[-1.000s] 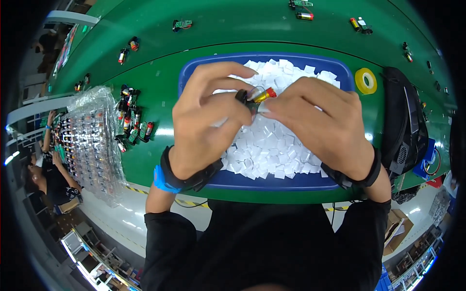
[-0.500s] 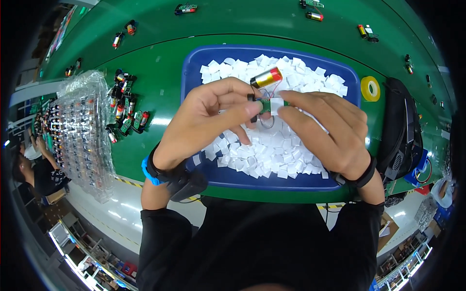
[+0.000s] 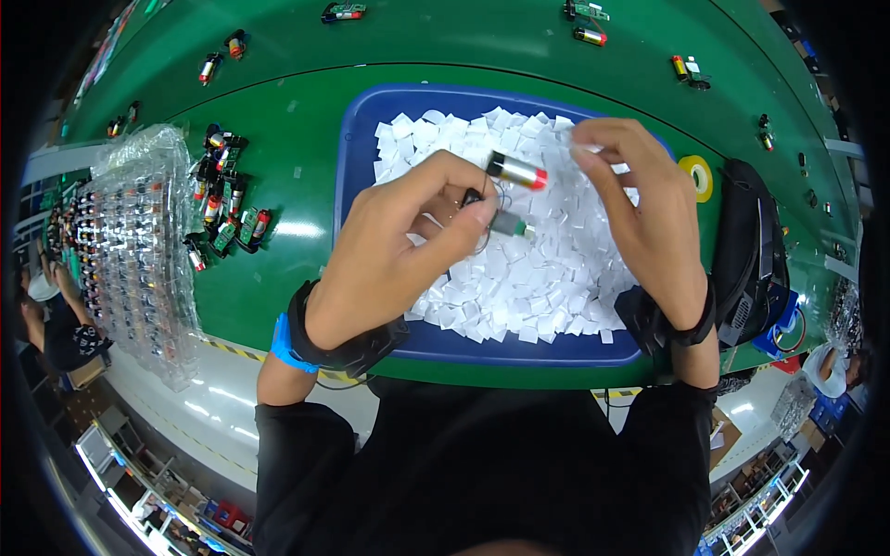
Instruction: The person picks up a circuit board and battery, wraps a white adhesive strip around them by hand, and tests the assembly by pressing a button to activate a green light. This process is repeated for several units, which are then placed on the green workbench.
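My left hand [image 3: 408,236] is closed on a small green circuit board [image 3: 510,223], pinching its dark end between thumb and fingers. A cylindrical battery [image 3: 517,171], black, silver and red, sticks out above the board on thin wires. Both parts are slightly blurred. Apart from it, over the right side of the blue tray [image 3: 347,185], my right hand [image 3: 640,190] is raised with thumb and forefinger tips close together. What they hold, if anything, I cannot make out. Beneath both hands lies a heap of small white square pieces [image 3: 519,296].
Several battery-and-board units [image 3: 222,199] are piled left of the tray, beside a clear plastic-wrapped stack of units [image 3: 139,250]. Yellow tape [image 3: 702,178] and a black bag [image 3: 749,250] lie to the right. More units [image 3: 591,36] are spread along the far green bench.
My right hand has come off the board and moved up and right. The battery has tilted, its red end now lower. The white square seen on the board no longer shows plainly.
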Demonstrator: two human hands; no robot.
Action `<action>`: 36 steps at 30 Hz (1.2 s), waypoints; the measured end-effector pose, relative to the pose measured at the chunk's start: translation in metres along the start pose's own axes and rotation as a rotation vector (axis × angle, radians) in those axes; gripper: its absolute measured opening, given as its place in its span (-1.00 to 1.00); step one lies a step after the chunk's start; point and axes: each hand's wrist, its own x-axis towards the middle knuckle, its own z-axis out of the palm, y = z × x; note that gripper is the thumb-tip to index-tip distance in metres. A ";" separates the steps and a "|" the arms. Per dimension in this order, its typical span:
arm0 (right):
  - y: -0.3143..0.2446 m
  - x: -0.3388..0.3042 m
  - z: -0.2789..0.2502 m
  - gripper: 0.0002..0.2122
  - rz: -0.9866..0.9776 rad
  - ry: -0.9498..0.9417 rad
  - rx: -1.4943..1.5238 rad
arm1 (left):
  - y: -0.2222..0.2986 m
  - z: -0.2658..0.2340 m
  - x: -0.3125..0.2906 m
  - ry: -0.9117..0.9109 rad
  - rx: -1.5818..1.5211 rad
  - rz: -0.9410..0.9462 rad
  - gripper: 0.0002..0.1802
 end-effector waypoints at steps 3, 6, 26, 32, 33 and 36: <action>-0.010 -0.002 -0.003 -0.79 0.025 -0.115 0.411 | -0.001 0.001 -0.001 -0.050 0.054 0.091 -0.86; -0.010 -0.007 0.006 -0.75 -0.010 -0.280 0.508 | -0.005 0.006 -0.001 -0.091 0.085 0.173 -0.87; -0.016 -0.010 0.019 -0.76 -0.580 0.065 0.131 | -0.001 -0.004 0.005 -0.205 -0.861 -0.258 -0.64; -0.019 -0.009 0.007 -0.75 -0.555 0.029 0.100 | 0.004 -0.006 0.000 -0.317 -0.388 -0.229 -0.70; -0.018 -0.009 0.010 -0.76 -0.601 0.056 0.045 | 0.001 -0.004 0.000 -0.314 -0.389 -0.231 -0.70; -0.016 -0.011 0.015 -0.80 -0.692 0.149 -0.059 | -0.008 0.002 -0.001 -0.282 -0.396 -0.153 -0.67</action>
